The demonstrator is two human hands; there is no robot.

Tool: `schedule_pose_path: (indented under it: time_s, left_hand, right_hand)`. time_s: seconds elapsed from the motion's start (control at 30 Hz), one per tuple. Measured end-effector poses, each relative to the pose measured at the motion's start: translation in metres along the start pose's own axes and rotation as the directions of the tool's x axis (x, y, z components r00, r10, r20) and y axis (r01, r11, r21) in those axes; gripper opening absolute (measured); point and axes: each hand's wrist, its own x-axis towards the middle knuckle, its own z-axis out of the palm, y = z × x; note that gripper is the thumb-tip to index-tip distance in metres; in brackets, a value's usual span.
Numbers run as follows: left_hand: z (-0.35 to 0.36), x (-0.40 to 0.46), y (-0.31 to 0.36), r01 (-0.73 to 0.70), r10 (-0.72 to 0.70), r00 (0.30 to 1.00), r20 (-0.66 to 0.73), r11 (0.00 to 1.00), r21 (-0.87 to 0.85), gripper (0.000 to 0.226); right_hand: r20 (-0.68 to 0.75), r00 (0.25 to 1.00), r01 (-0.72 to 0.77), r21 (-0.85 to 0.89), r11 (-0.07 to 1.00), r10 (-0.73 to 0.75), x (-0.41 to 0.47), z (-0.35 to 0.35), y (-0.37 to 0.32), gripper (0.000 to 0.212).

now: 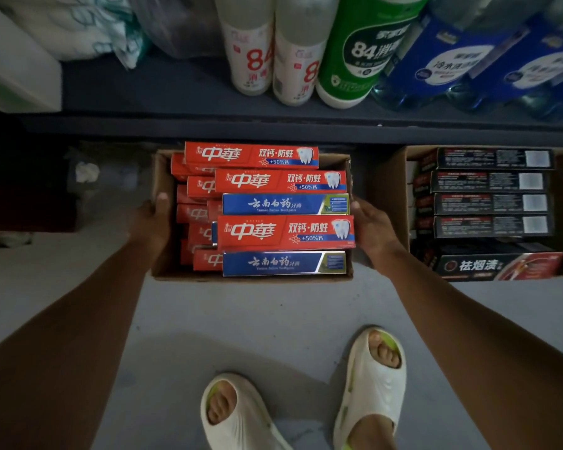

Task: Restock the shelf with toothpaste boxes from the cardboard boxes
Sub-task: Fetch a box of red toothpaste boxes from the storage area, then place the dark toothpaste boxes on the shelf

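Note:
A cardboard box (163,267) sits on the grey floor below the shelf (182,92), packed with several red toothpaste boxes (283,233) and two blue toothpaste boxes (283,204). My left hand (155,219) presses against the box's left wall, thumb over the rim. My right hand (369,227) grips the box's right side, fingers touching the end of a red toothpaste box. A second cardboard box (392,190) at the right holds several black toothpaste boxes (491,203).
On the dark shelf stand two white disinfectant bottles (251,53), a green one (355,56) and blue-labelled water bottle packs (462,63); bagged goods (88,27) lie at its left. My feet in pale slippers (374,384) stand near the bottom edge.

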Motion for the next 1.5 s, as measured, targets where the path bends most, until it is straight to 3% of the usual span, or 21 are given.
schedule_pose_path:
  time_s: [0.23, 0.43, 0.6, 0.77, 1.0, 1.23, 1.37, 1.5]
  left_hand:
    - [-0.027, -0.041, 0.024, -0.010, 0.000, 0.997, 0.073, 0.990, 0.139, 0.035]
    - [-0.044, -0.089, 0.062, -0.086, 0.054, 0.983, 0.176, 0.980, 0.182, 0.027]
    - [-0.048, -0.136, 0.096, -0.248, 0.197, 0.949, 0.246, 0.948, 0.199, 0.023]
    - [-0.040, -0.180, 0.134, -0.460, 0.348, 0.873, 0.341, 0.821, 0.339, 0.018]
    - [0.035, -0.224, 0.172, -0.531, 0.399, 0.816, 0.417, 0.804, 0.268, 0.024]
    - [0.124, -0.264, 0.220, -0.495, 0.346, 0.845, 0.409, 0.795, 0.351, 0.028]
    - [0.172, -0.268, 0.240, -0.551, 0.388, 0.807, 0.445, 0.767, 0.330, 0.023]
    - [0.213, -0.259, 0.242, -0.674, 0.466, 0.700, 0.541, 0.682, 0.286, 0.019]
  right_hand:
    - [-0.067, 0.990, -0.132, -0.162, 0.978, 0.122, -0.027, -0.009, -0.025, 0.023]
    - [-0.013, 0.997, -0.073, -0.405, 0.911, 0.074, -0.066, -0.019, -0.059, 0.024]
    - [0.064, 0.997, -0.001, -0.511, 0.859, 0.039, -0.102, -0.027, -0.092, 0.028]
    - [0.160, 0.987, 0.118, -0.603, 0.789, -0.026, -0.123, -0.040, -0.118, 0.029]
    - [0.238, 0.967, 0.238, -0.699, 0.674, -0.094, -0.096, -0.097, -0.121, 0.032]
    - [0.344, 0.933, 0.351, -0.800, 0.487, -0.108, -0.061, -0.205, -0.108, 0.023]
    - [0.428, 0.895, 0.443, -0.815, 0.373, -0.128, -0.044, -0.244, -0.102, 0.021]
    - [0.474, 0.865, 0.502, -0.799, 0.330, -0.166, -0.018, -0.257, -0.083, 0.019]
